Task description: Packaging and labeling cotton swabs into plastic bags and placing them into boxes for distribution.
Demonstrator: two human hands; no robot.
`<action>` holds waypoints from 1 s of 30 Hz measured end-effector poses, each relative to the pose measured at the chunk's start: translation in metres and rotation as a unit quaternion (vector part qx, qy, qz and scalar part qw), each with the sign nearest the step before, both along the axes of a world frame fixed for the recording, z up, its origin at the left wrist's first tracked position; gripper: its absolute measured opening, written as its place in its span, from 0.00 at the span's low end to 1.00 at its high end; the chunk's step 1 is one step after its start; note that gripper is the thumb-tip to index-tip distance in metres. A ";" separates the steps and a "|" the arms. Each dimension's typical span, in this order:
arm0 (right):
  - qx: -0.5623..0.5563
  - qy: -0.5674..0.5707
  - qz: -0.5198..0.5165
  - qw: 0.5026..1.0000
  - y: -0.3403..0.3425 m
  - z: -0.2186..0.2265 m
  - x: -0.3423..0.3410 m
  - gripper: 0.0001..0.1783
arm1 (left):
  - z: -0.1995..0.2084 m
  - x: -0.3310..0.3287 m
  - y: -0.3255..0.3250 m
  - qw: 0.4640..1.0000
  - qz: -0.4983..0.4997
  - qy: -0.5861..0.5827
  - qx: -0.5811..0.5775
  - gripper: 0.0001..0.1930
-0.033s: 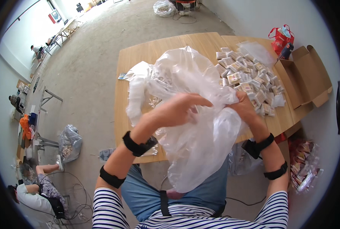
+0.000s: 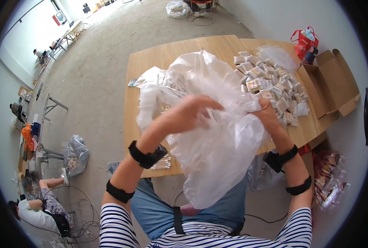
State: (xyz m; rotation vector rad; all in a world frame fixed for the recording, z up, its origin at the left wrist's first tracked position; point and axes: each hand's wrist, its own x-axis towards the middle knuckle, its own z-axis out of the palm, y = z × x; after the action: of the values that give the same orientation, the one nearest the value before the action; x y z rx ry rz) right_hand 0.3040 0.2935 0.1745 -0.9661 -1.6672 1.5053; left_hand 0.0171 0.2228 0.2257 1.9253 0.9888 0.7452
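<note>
In the head view, a clear plastic bag (image 2: 221,157) is bunched between the two hands, in front of the chest. Its lower part hangs over the near edge of the tabletop (image 2: 221,44) toward the lap; its upper part spreads across the wood, though folds hide whether this is all one sheet.

The right hand (image 2: 267,113) grips a gathered part of the film, fingers folded over it; this probably keeps the slack plastic from sliding off, leaving the rest to hang by its own weight. The left hand (image 2: 188,115) is blurred, its fingers curved over the film; I cannot tell whether it grips any.

The packs (image 2: 275,87) lie heaped beyond the right hand, seemingly out of the bag's way. Loose swabs (image 2: 162,163) lie by the near edge, below the left forearm, and an open box (image 2: 332,82) stands at the far right.

Both elbows are bent, the left forearm slanting inward across the tabletop, the right one reaching up more steeply.
</note>
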 end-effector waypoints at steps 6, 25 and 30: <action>0.011 0.052 -0.032 0.998 0.024 -0.015 0.051 0.12 | -0.017 -0.085 0.051 0.944 0.317 -0.093 -0.009 0.30; 0.157 0.124 -0.021 0.980 0.034 0.043 0.071 0.17 | 0.035 -0.056 0.123 0.951 0.231 -0.169 0.114 0.07; 0.081 0.238 0.000 0.968 0.042 0.001 0.077 0.17 | 0.028 -0.059 0.113 0.942 0.259 -0.187 0.106 0.07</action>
State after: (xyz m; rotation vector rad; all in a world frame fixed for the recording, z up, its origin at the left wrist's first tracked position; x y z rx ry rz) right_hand 0.3814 0.3359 0.1758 -0.4673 -1.4100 1.4338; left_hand -0.0423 0.3359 0.2532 1.6096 1.2170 1.5126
